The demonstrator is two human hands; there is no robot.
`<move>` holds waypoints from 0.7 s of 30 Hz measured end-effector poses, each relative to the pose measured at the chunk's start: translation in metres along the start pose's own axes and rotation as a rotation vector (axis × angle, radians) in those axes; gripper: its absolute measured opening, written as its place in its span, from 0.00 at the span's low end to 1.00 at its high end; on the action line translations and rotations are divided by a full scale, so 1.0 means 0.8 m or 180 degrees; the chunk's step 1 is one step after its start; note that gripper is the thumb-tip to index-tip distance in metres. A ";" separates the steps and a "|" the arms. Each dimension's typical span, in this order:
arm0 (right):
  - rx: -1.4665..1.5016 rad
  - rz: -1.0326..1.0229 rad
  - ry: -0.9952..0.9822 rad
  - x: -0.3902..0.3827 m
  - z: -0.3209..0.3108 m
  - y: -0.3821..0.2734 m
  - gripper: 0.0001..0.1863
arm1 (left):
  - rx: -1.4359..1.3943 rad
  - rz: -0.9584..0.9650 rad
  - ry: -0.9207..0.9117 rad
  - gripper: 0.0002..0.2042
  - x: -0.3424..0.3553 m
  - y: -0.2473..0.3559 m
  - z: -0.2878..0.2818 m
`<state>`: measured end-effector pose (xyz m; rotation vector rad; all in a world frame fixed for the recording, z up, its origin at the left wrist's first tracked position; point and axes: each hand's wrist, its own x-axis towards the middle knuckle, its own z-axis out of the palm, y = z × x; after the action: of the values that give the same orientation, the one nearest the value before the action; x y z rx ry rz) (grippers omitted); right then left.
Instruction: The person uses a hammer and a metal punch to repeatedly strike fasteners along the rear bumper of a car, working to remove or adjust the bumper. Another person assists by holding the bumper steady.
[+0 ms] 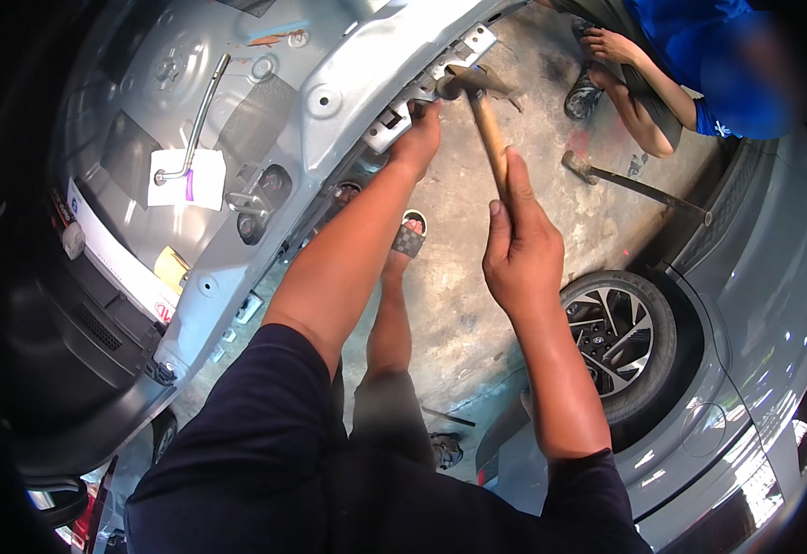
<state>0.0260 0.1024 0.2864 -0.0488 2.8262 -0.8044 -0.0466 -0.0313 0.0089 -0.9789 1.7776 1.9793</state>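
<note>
My right hand is closed around the wooden handle of a hammer. The dark metal head of the hammer is up by the slotted metal bracket along the edge of the grey car body; whether it touches the bracket I cannot tell. Right beside the hammer head, my left hand is at the outer side of this bracket with its fingers curled. Its fingertips are partly hidden, and what they grip does not show clearly.
A bent metal wrench lies over white paper on the open car body. At right, another person in blue crouches near a long-handled tool on the concrete floor. A grey car with a wheel stands close on my right.
</note>
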 end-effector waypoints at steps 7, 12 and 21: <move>0.0179 -0.0232 0.0332 -0.002 0.013 0.017 0.36 | 0.0255 0.0196 0.0043 0.19 -0.011 0.010 0.005; 0.0371 -0.0047 0.0040 -0.016 -0.007 -0.008 0.34 | 0.0101 0.0359 0.0637 0.27 -0.008 0.006 0.017; 0.0100 -0.0007 -0.0209 -0.021 -0.007 -0.013 0.36 | -0.0176 -0.0115 -0.0036 0.26 0.001 0.001 0.004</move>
<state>0.0410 0.0980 0.2997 -0.0722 2.7520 -0.8321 -0.0488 -0.0286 0.0091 -1.0074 1.6958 2.0176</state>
